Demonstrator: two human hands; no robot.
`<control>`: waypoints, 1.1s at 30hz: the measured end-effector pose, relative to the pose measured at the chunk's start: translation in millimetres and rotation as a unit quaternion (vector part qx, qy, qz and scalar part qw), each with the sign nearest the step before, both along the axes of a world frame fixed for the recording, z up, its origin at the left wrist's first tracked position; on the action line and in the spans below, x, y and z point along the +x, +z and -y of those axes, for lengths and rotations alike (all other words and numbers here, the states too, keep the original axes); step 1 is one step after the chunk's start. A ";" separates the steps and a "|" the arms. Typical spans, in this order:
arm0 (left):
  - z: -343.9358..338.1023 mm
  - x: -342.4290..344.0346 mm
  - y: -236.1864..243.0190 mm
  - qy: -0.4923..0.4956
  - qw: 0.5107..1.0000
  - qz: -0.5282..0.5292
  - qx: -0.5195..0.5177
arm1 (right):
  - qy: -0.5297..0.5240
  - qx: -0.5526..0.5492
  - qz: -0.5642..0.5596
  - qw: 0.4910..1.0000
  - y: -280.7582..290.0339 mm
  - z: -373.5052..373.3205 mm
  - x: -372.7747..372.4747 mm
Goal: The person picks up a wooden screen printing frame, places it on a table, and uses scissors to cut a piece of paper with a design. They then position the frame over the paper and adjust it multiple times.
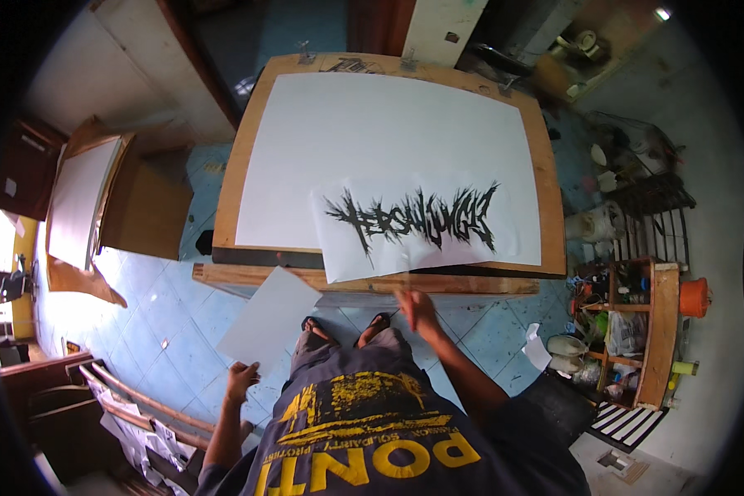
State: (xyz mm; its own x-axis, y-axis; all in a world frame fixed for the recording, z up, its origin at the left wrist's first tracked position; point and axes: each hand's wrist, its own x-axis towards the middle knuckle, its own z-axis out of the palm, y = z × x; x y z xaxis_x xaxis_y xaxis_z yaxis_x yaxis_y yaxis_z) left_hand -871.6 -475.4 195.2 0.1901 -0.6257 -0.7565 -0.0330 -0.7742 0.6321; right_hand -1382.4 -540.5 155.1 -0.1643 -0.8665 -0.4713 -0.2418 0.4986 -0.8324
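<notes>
Dark cloth shirt fabric with yellow printing [347, 405] lay nearest the camera, over the person's torso. Beyond it spread the pale blue tiled floor [186, 289], and on a wooden base stood a broad tan board with a dark front edge [551, 207].

A large blank white sheet [388, 124] covered most of the board. Over its near right part lay an oblong white paper sheet with jagged black lettering [409, 227], its near left corner reaching past the board's front edge. Ripples suggested thin, soft, easily creased paper, best lifted by two corners at once.

Smaller again, a plain white rectangular sheet [269, 318] slanted over the floor before the board's left part. It looked light and fairly stiff, standing out nearly flat from one grip; a second hold on the opposite edge would probably steady it.

The bare left hand [241, 384] was pinched on that sheet's near corner. The bare right hand [419, 314] hovered just short of the lettered sheet's front edge, too blurred to tell whether its fingertips met.
</notes>
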 end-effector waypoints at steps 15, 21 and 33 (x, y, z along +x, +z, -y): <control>-80.1 247.2 -69.1 0.525 0.840 0.005 -0.140 | -0.121 0.079 0.010 0.989 58.1 -85.9 -26.4; -43.4 160.8 -89.4 0.013 0.996 -0.081 0.024 | 0.014 0.030 -0.035 0.999 64.3 -39.3 29.2; -86.4 -36.8 16.4 0.041 0.975 -0.002 -0.218 | 0.528 -0.020 -0.072 0.846 110.1 33.5 288.7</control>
State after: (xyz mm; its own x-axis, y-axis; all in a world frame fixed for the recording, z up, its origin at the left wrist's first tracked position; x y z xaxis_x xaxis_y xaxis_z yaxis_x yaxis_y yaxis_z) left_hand -908.4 -389.0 211.6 0.2505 -0.8707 -0.4233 0.0211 -0.4322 0.9015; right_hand -1093.7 -574.0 265.2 0.6585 -0.5811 -0.4783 -0.6344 -0.0867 -0.7681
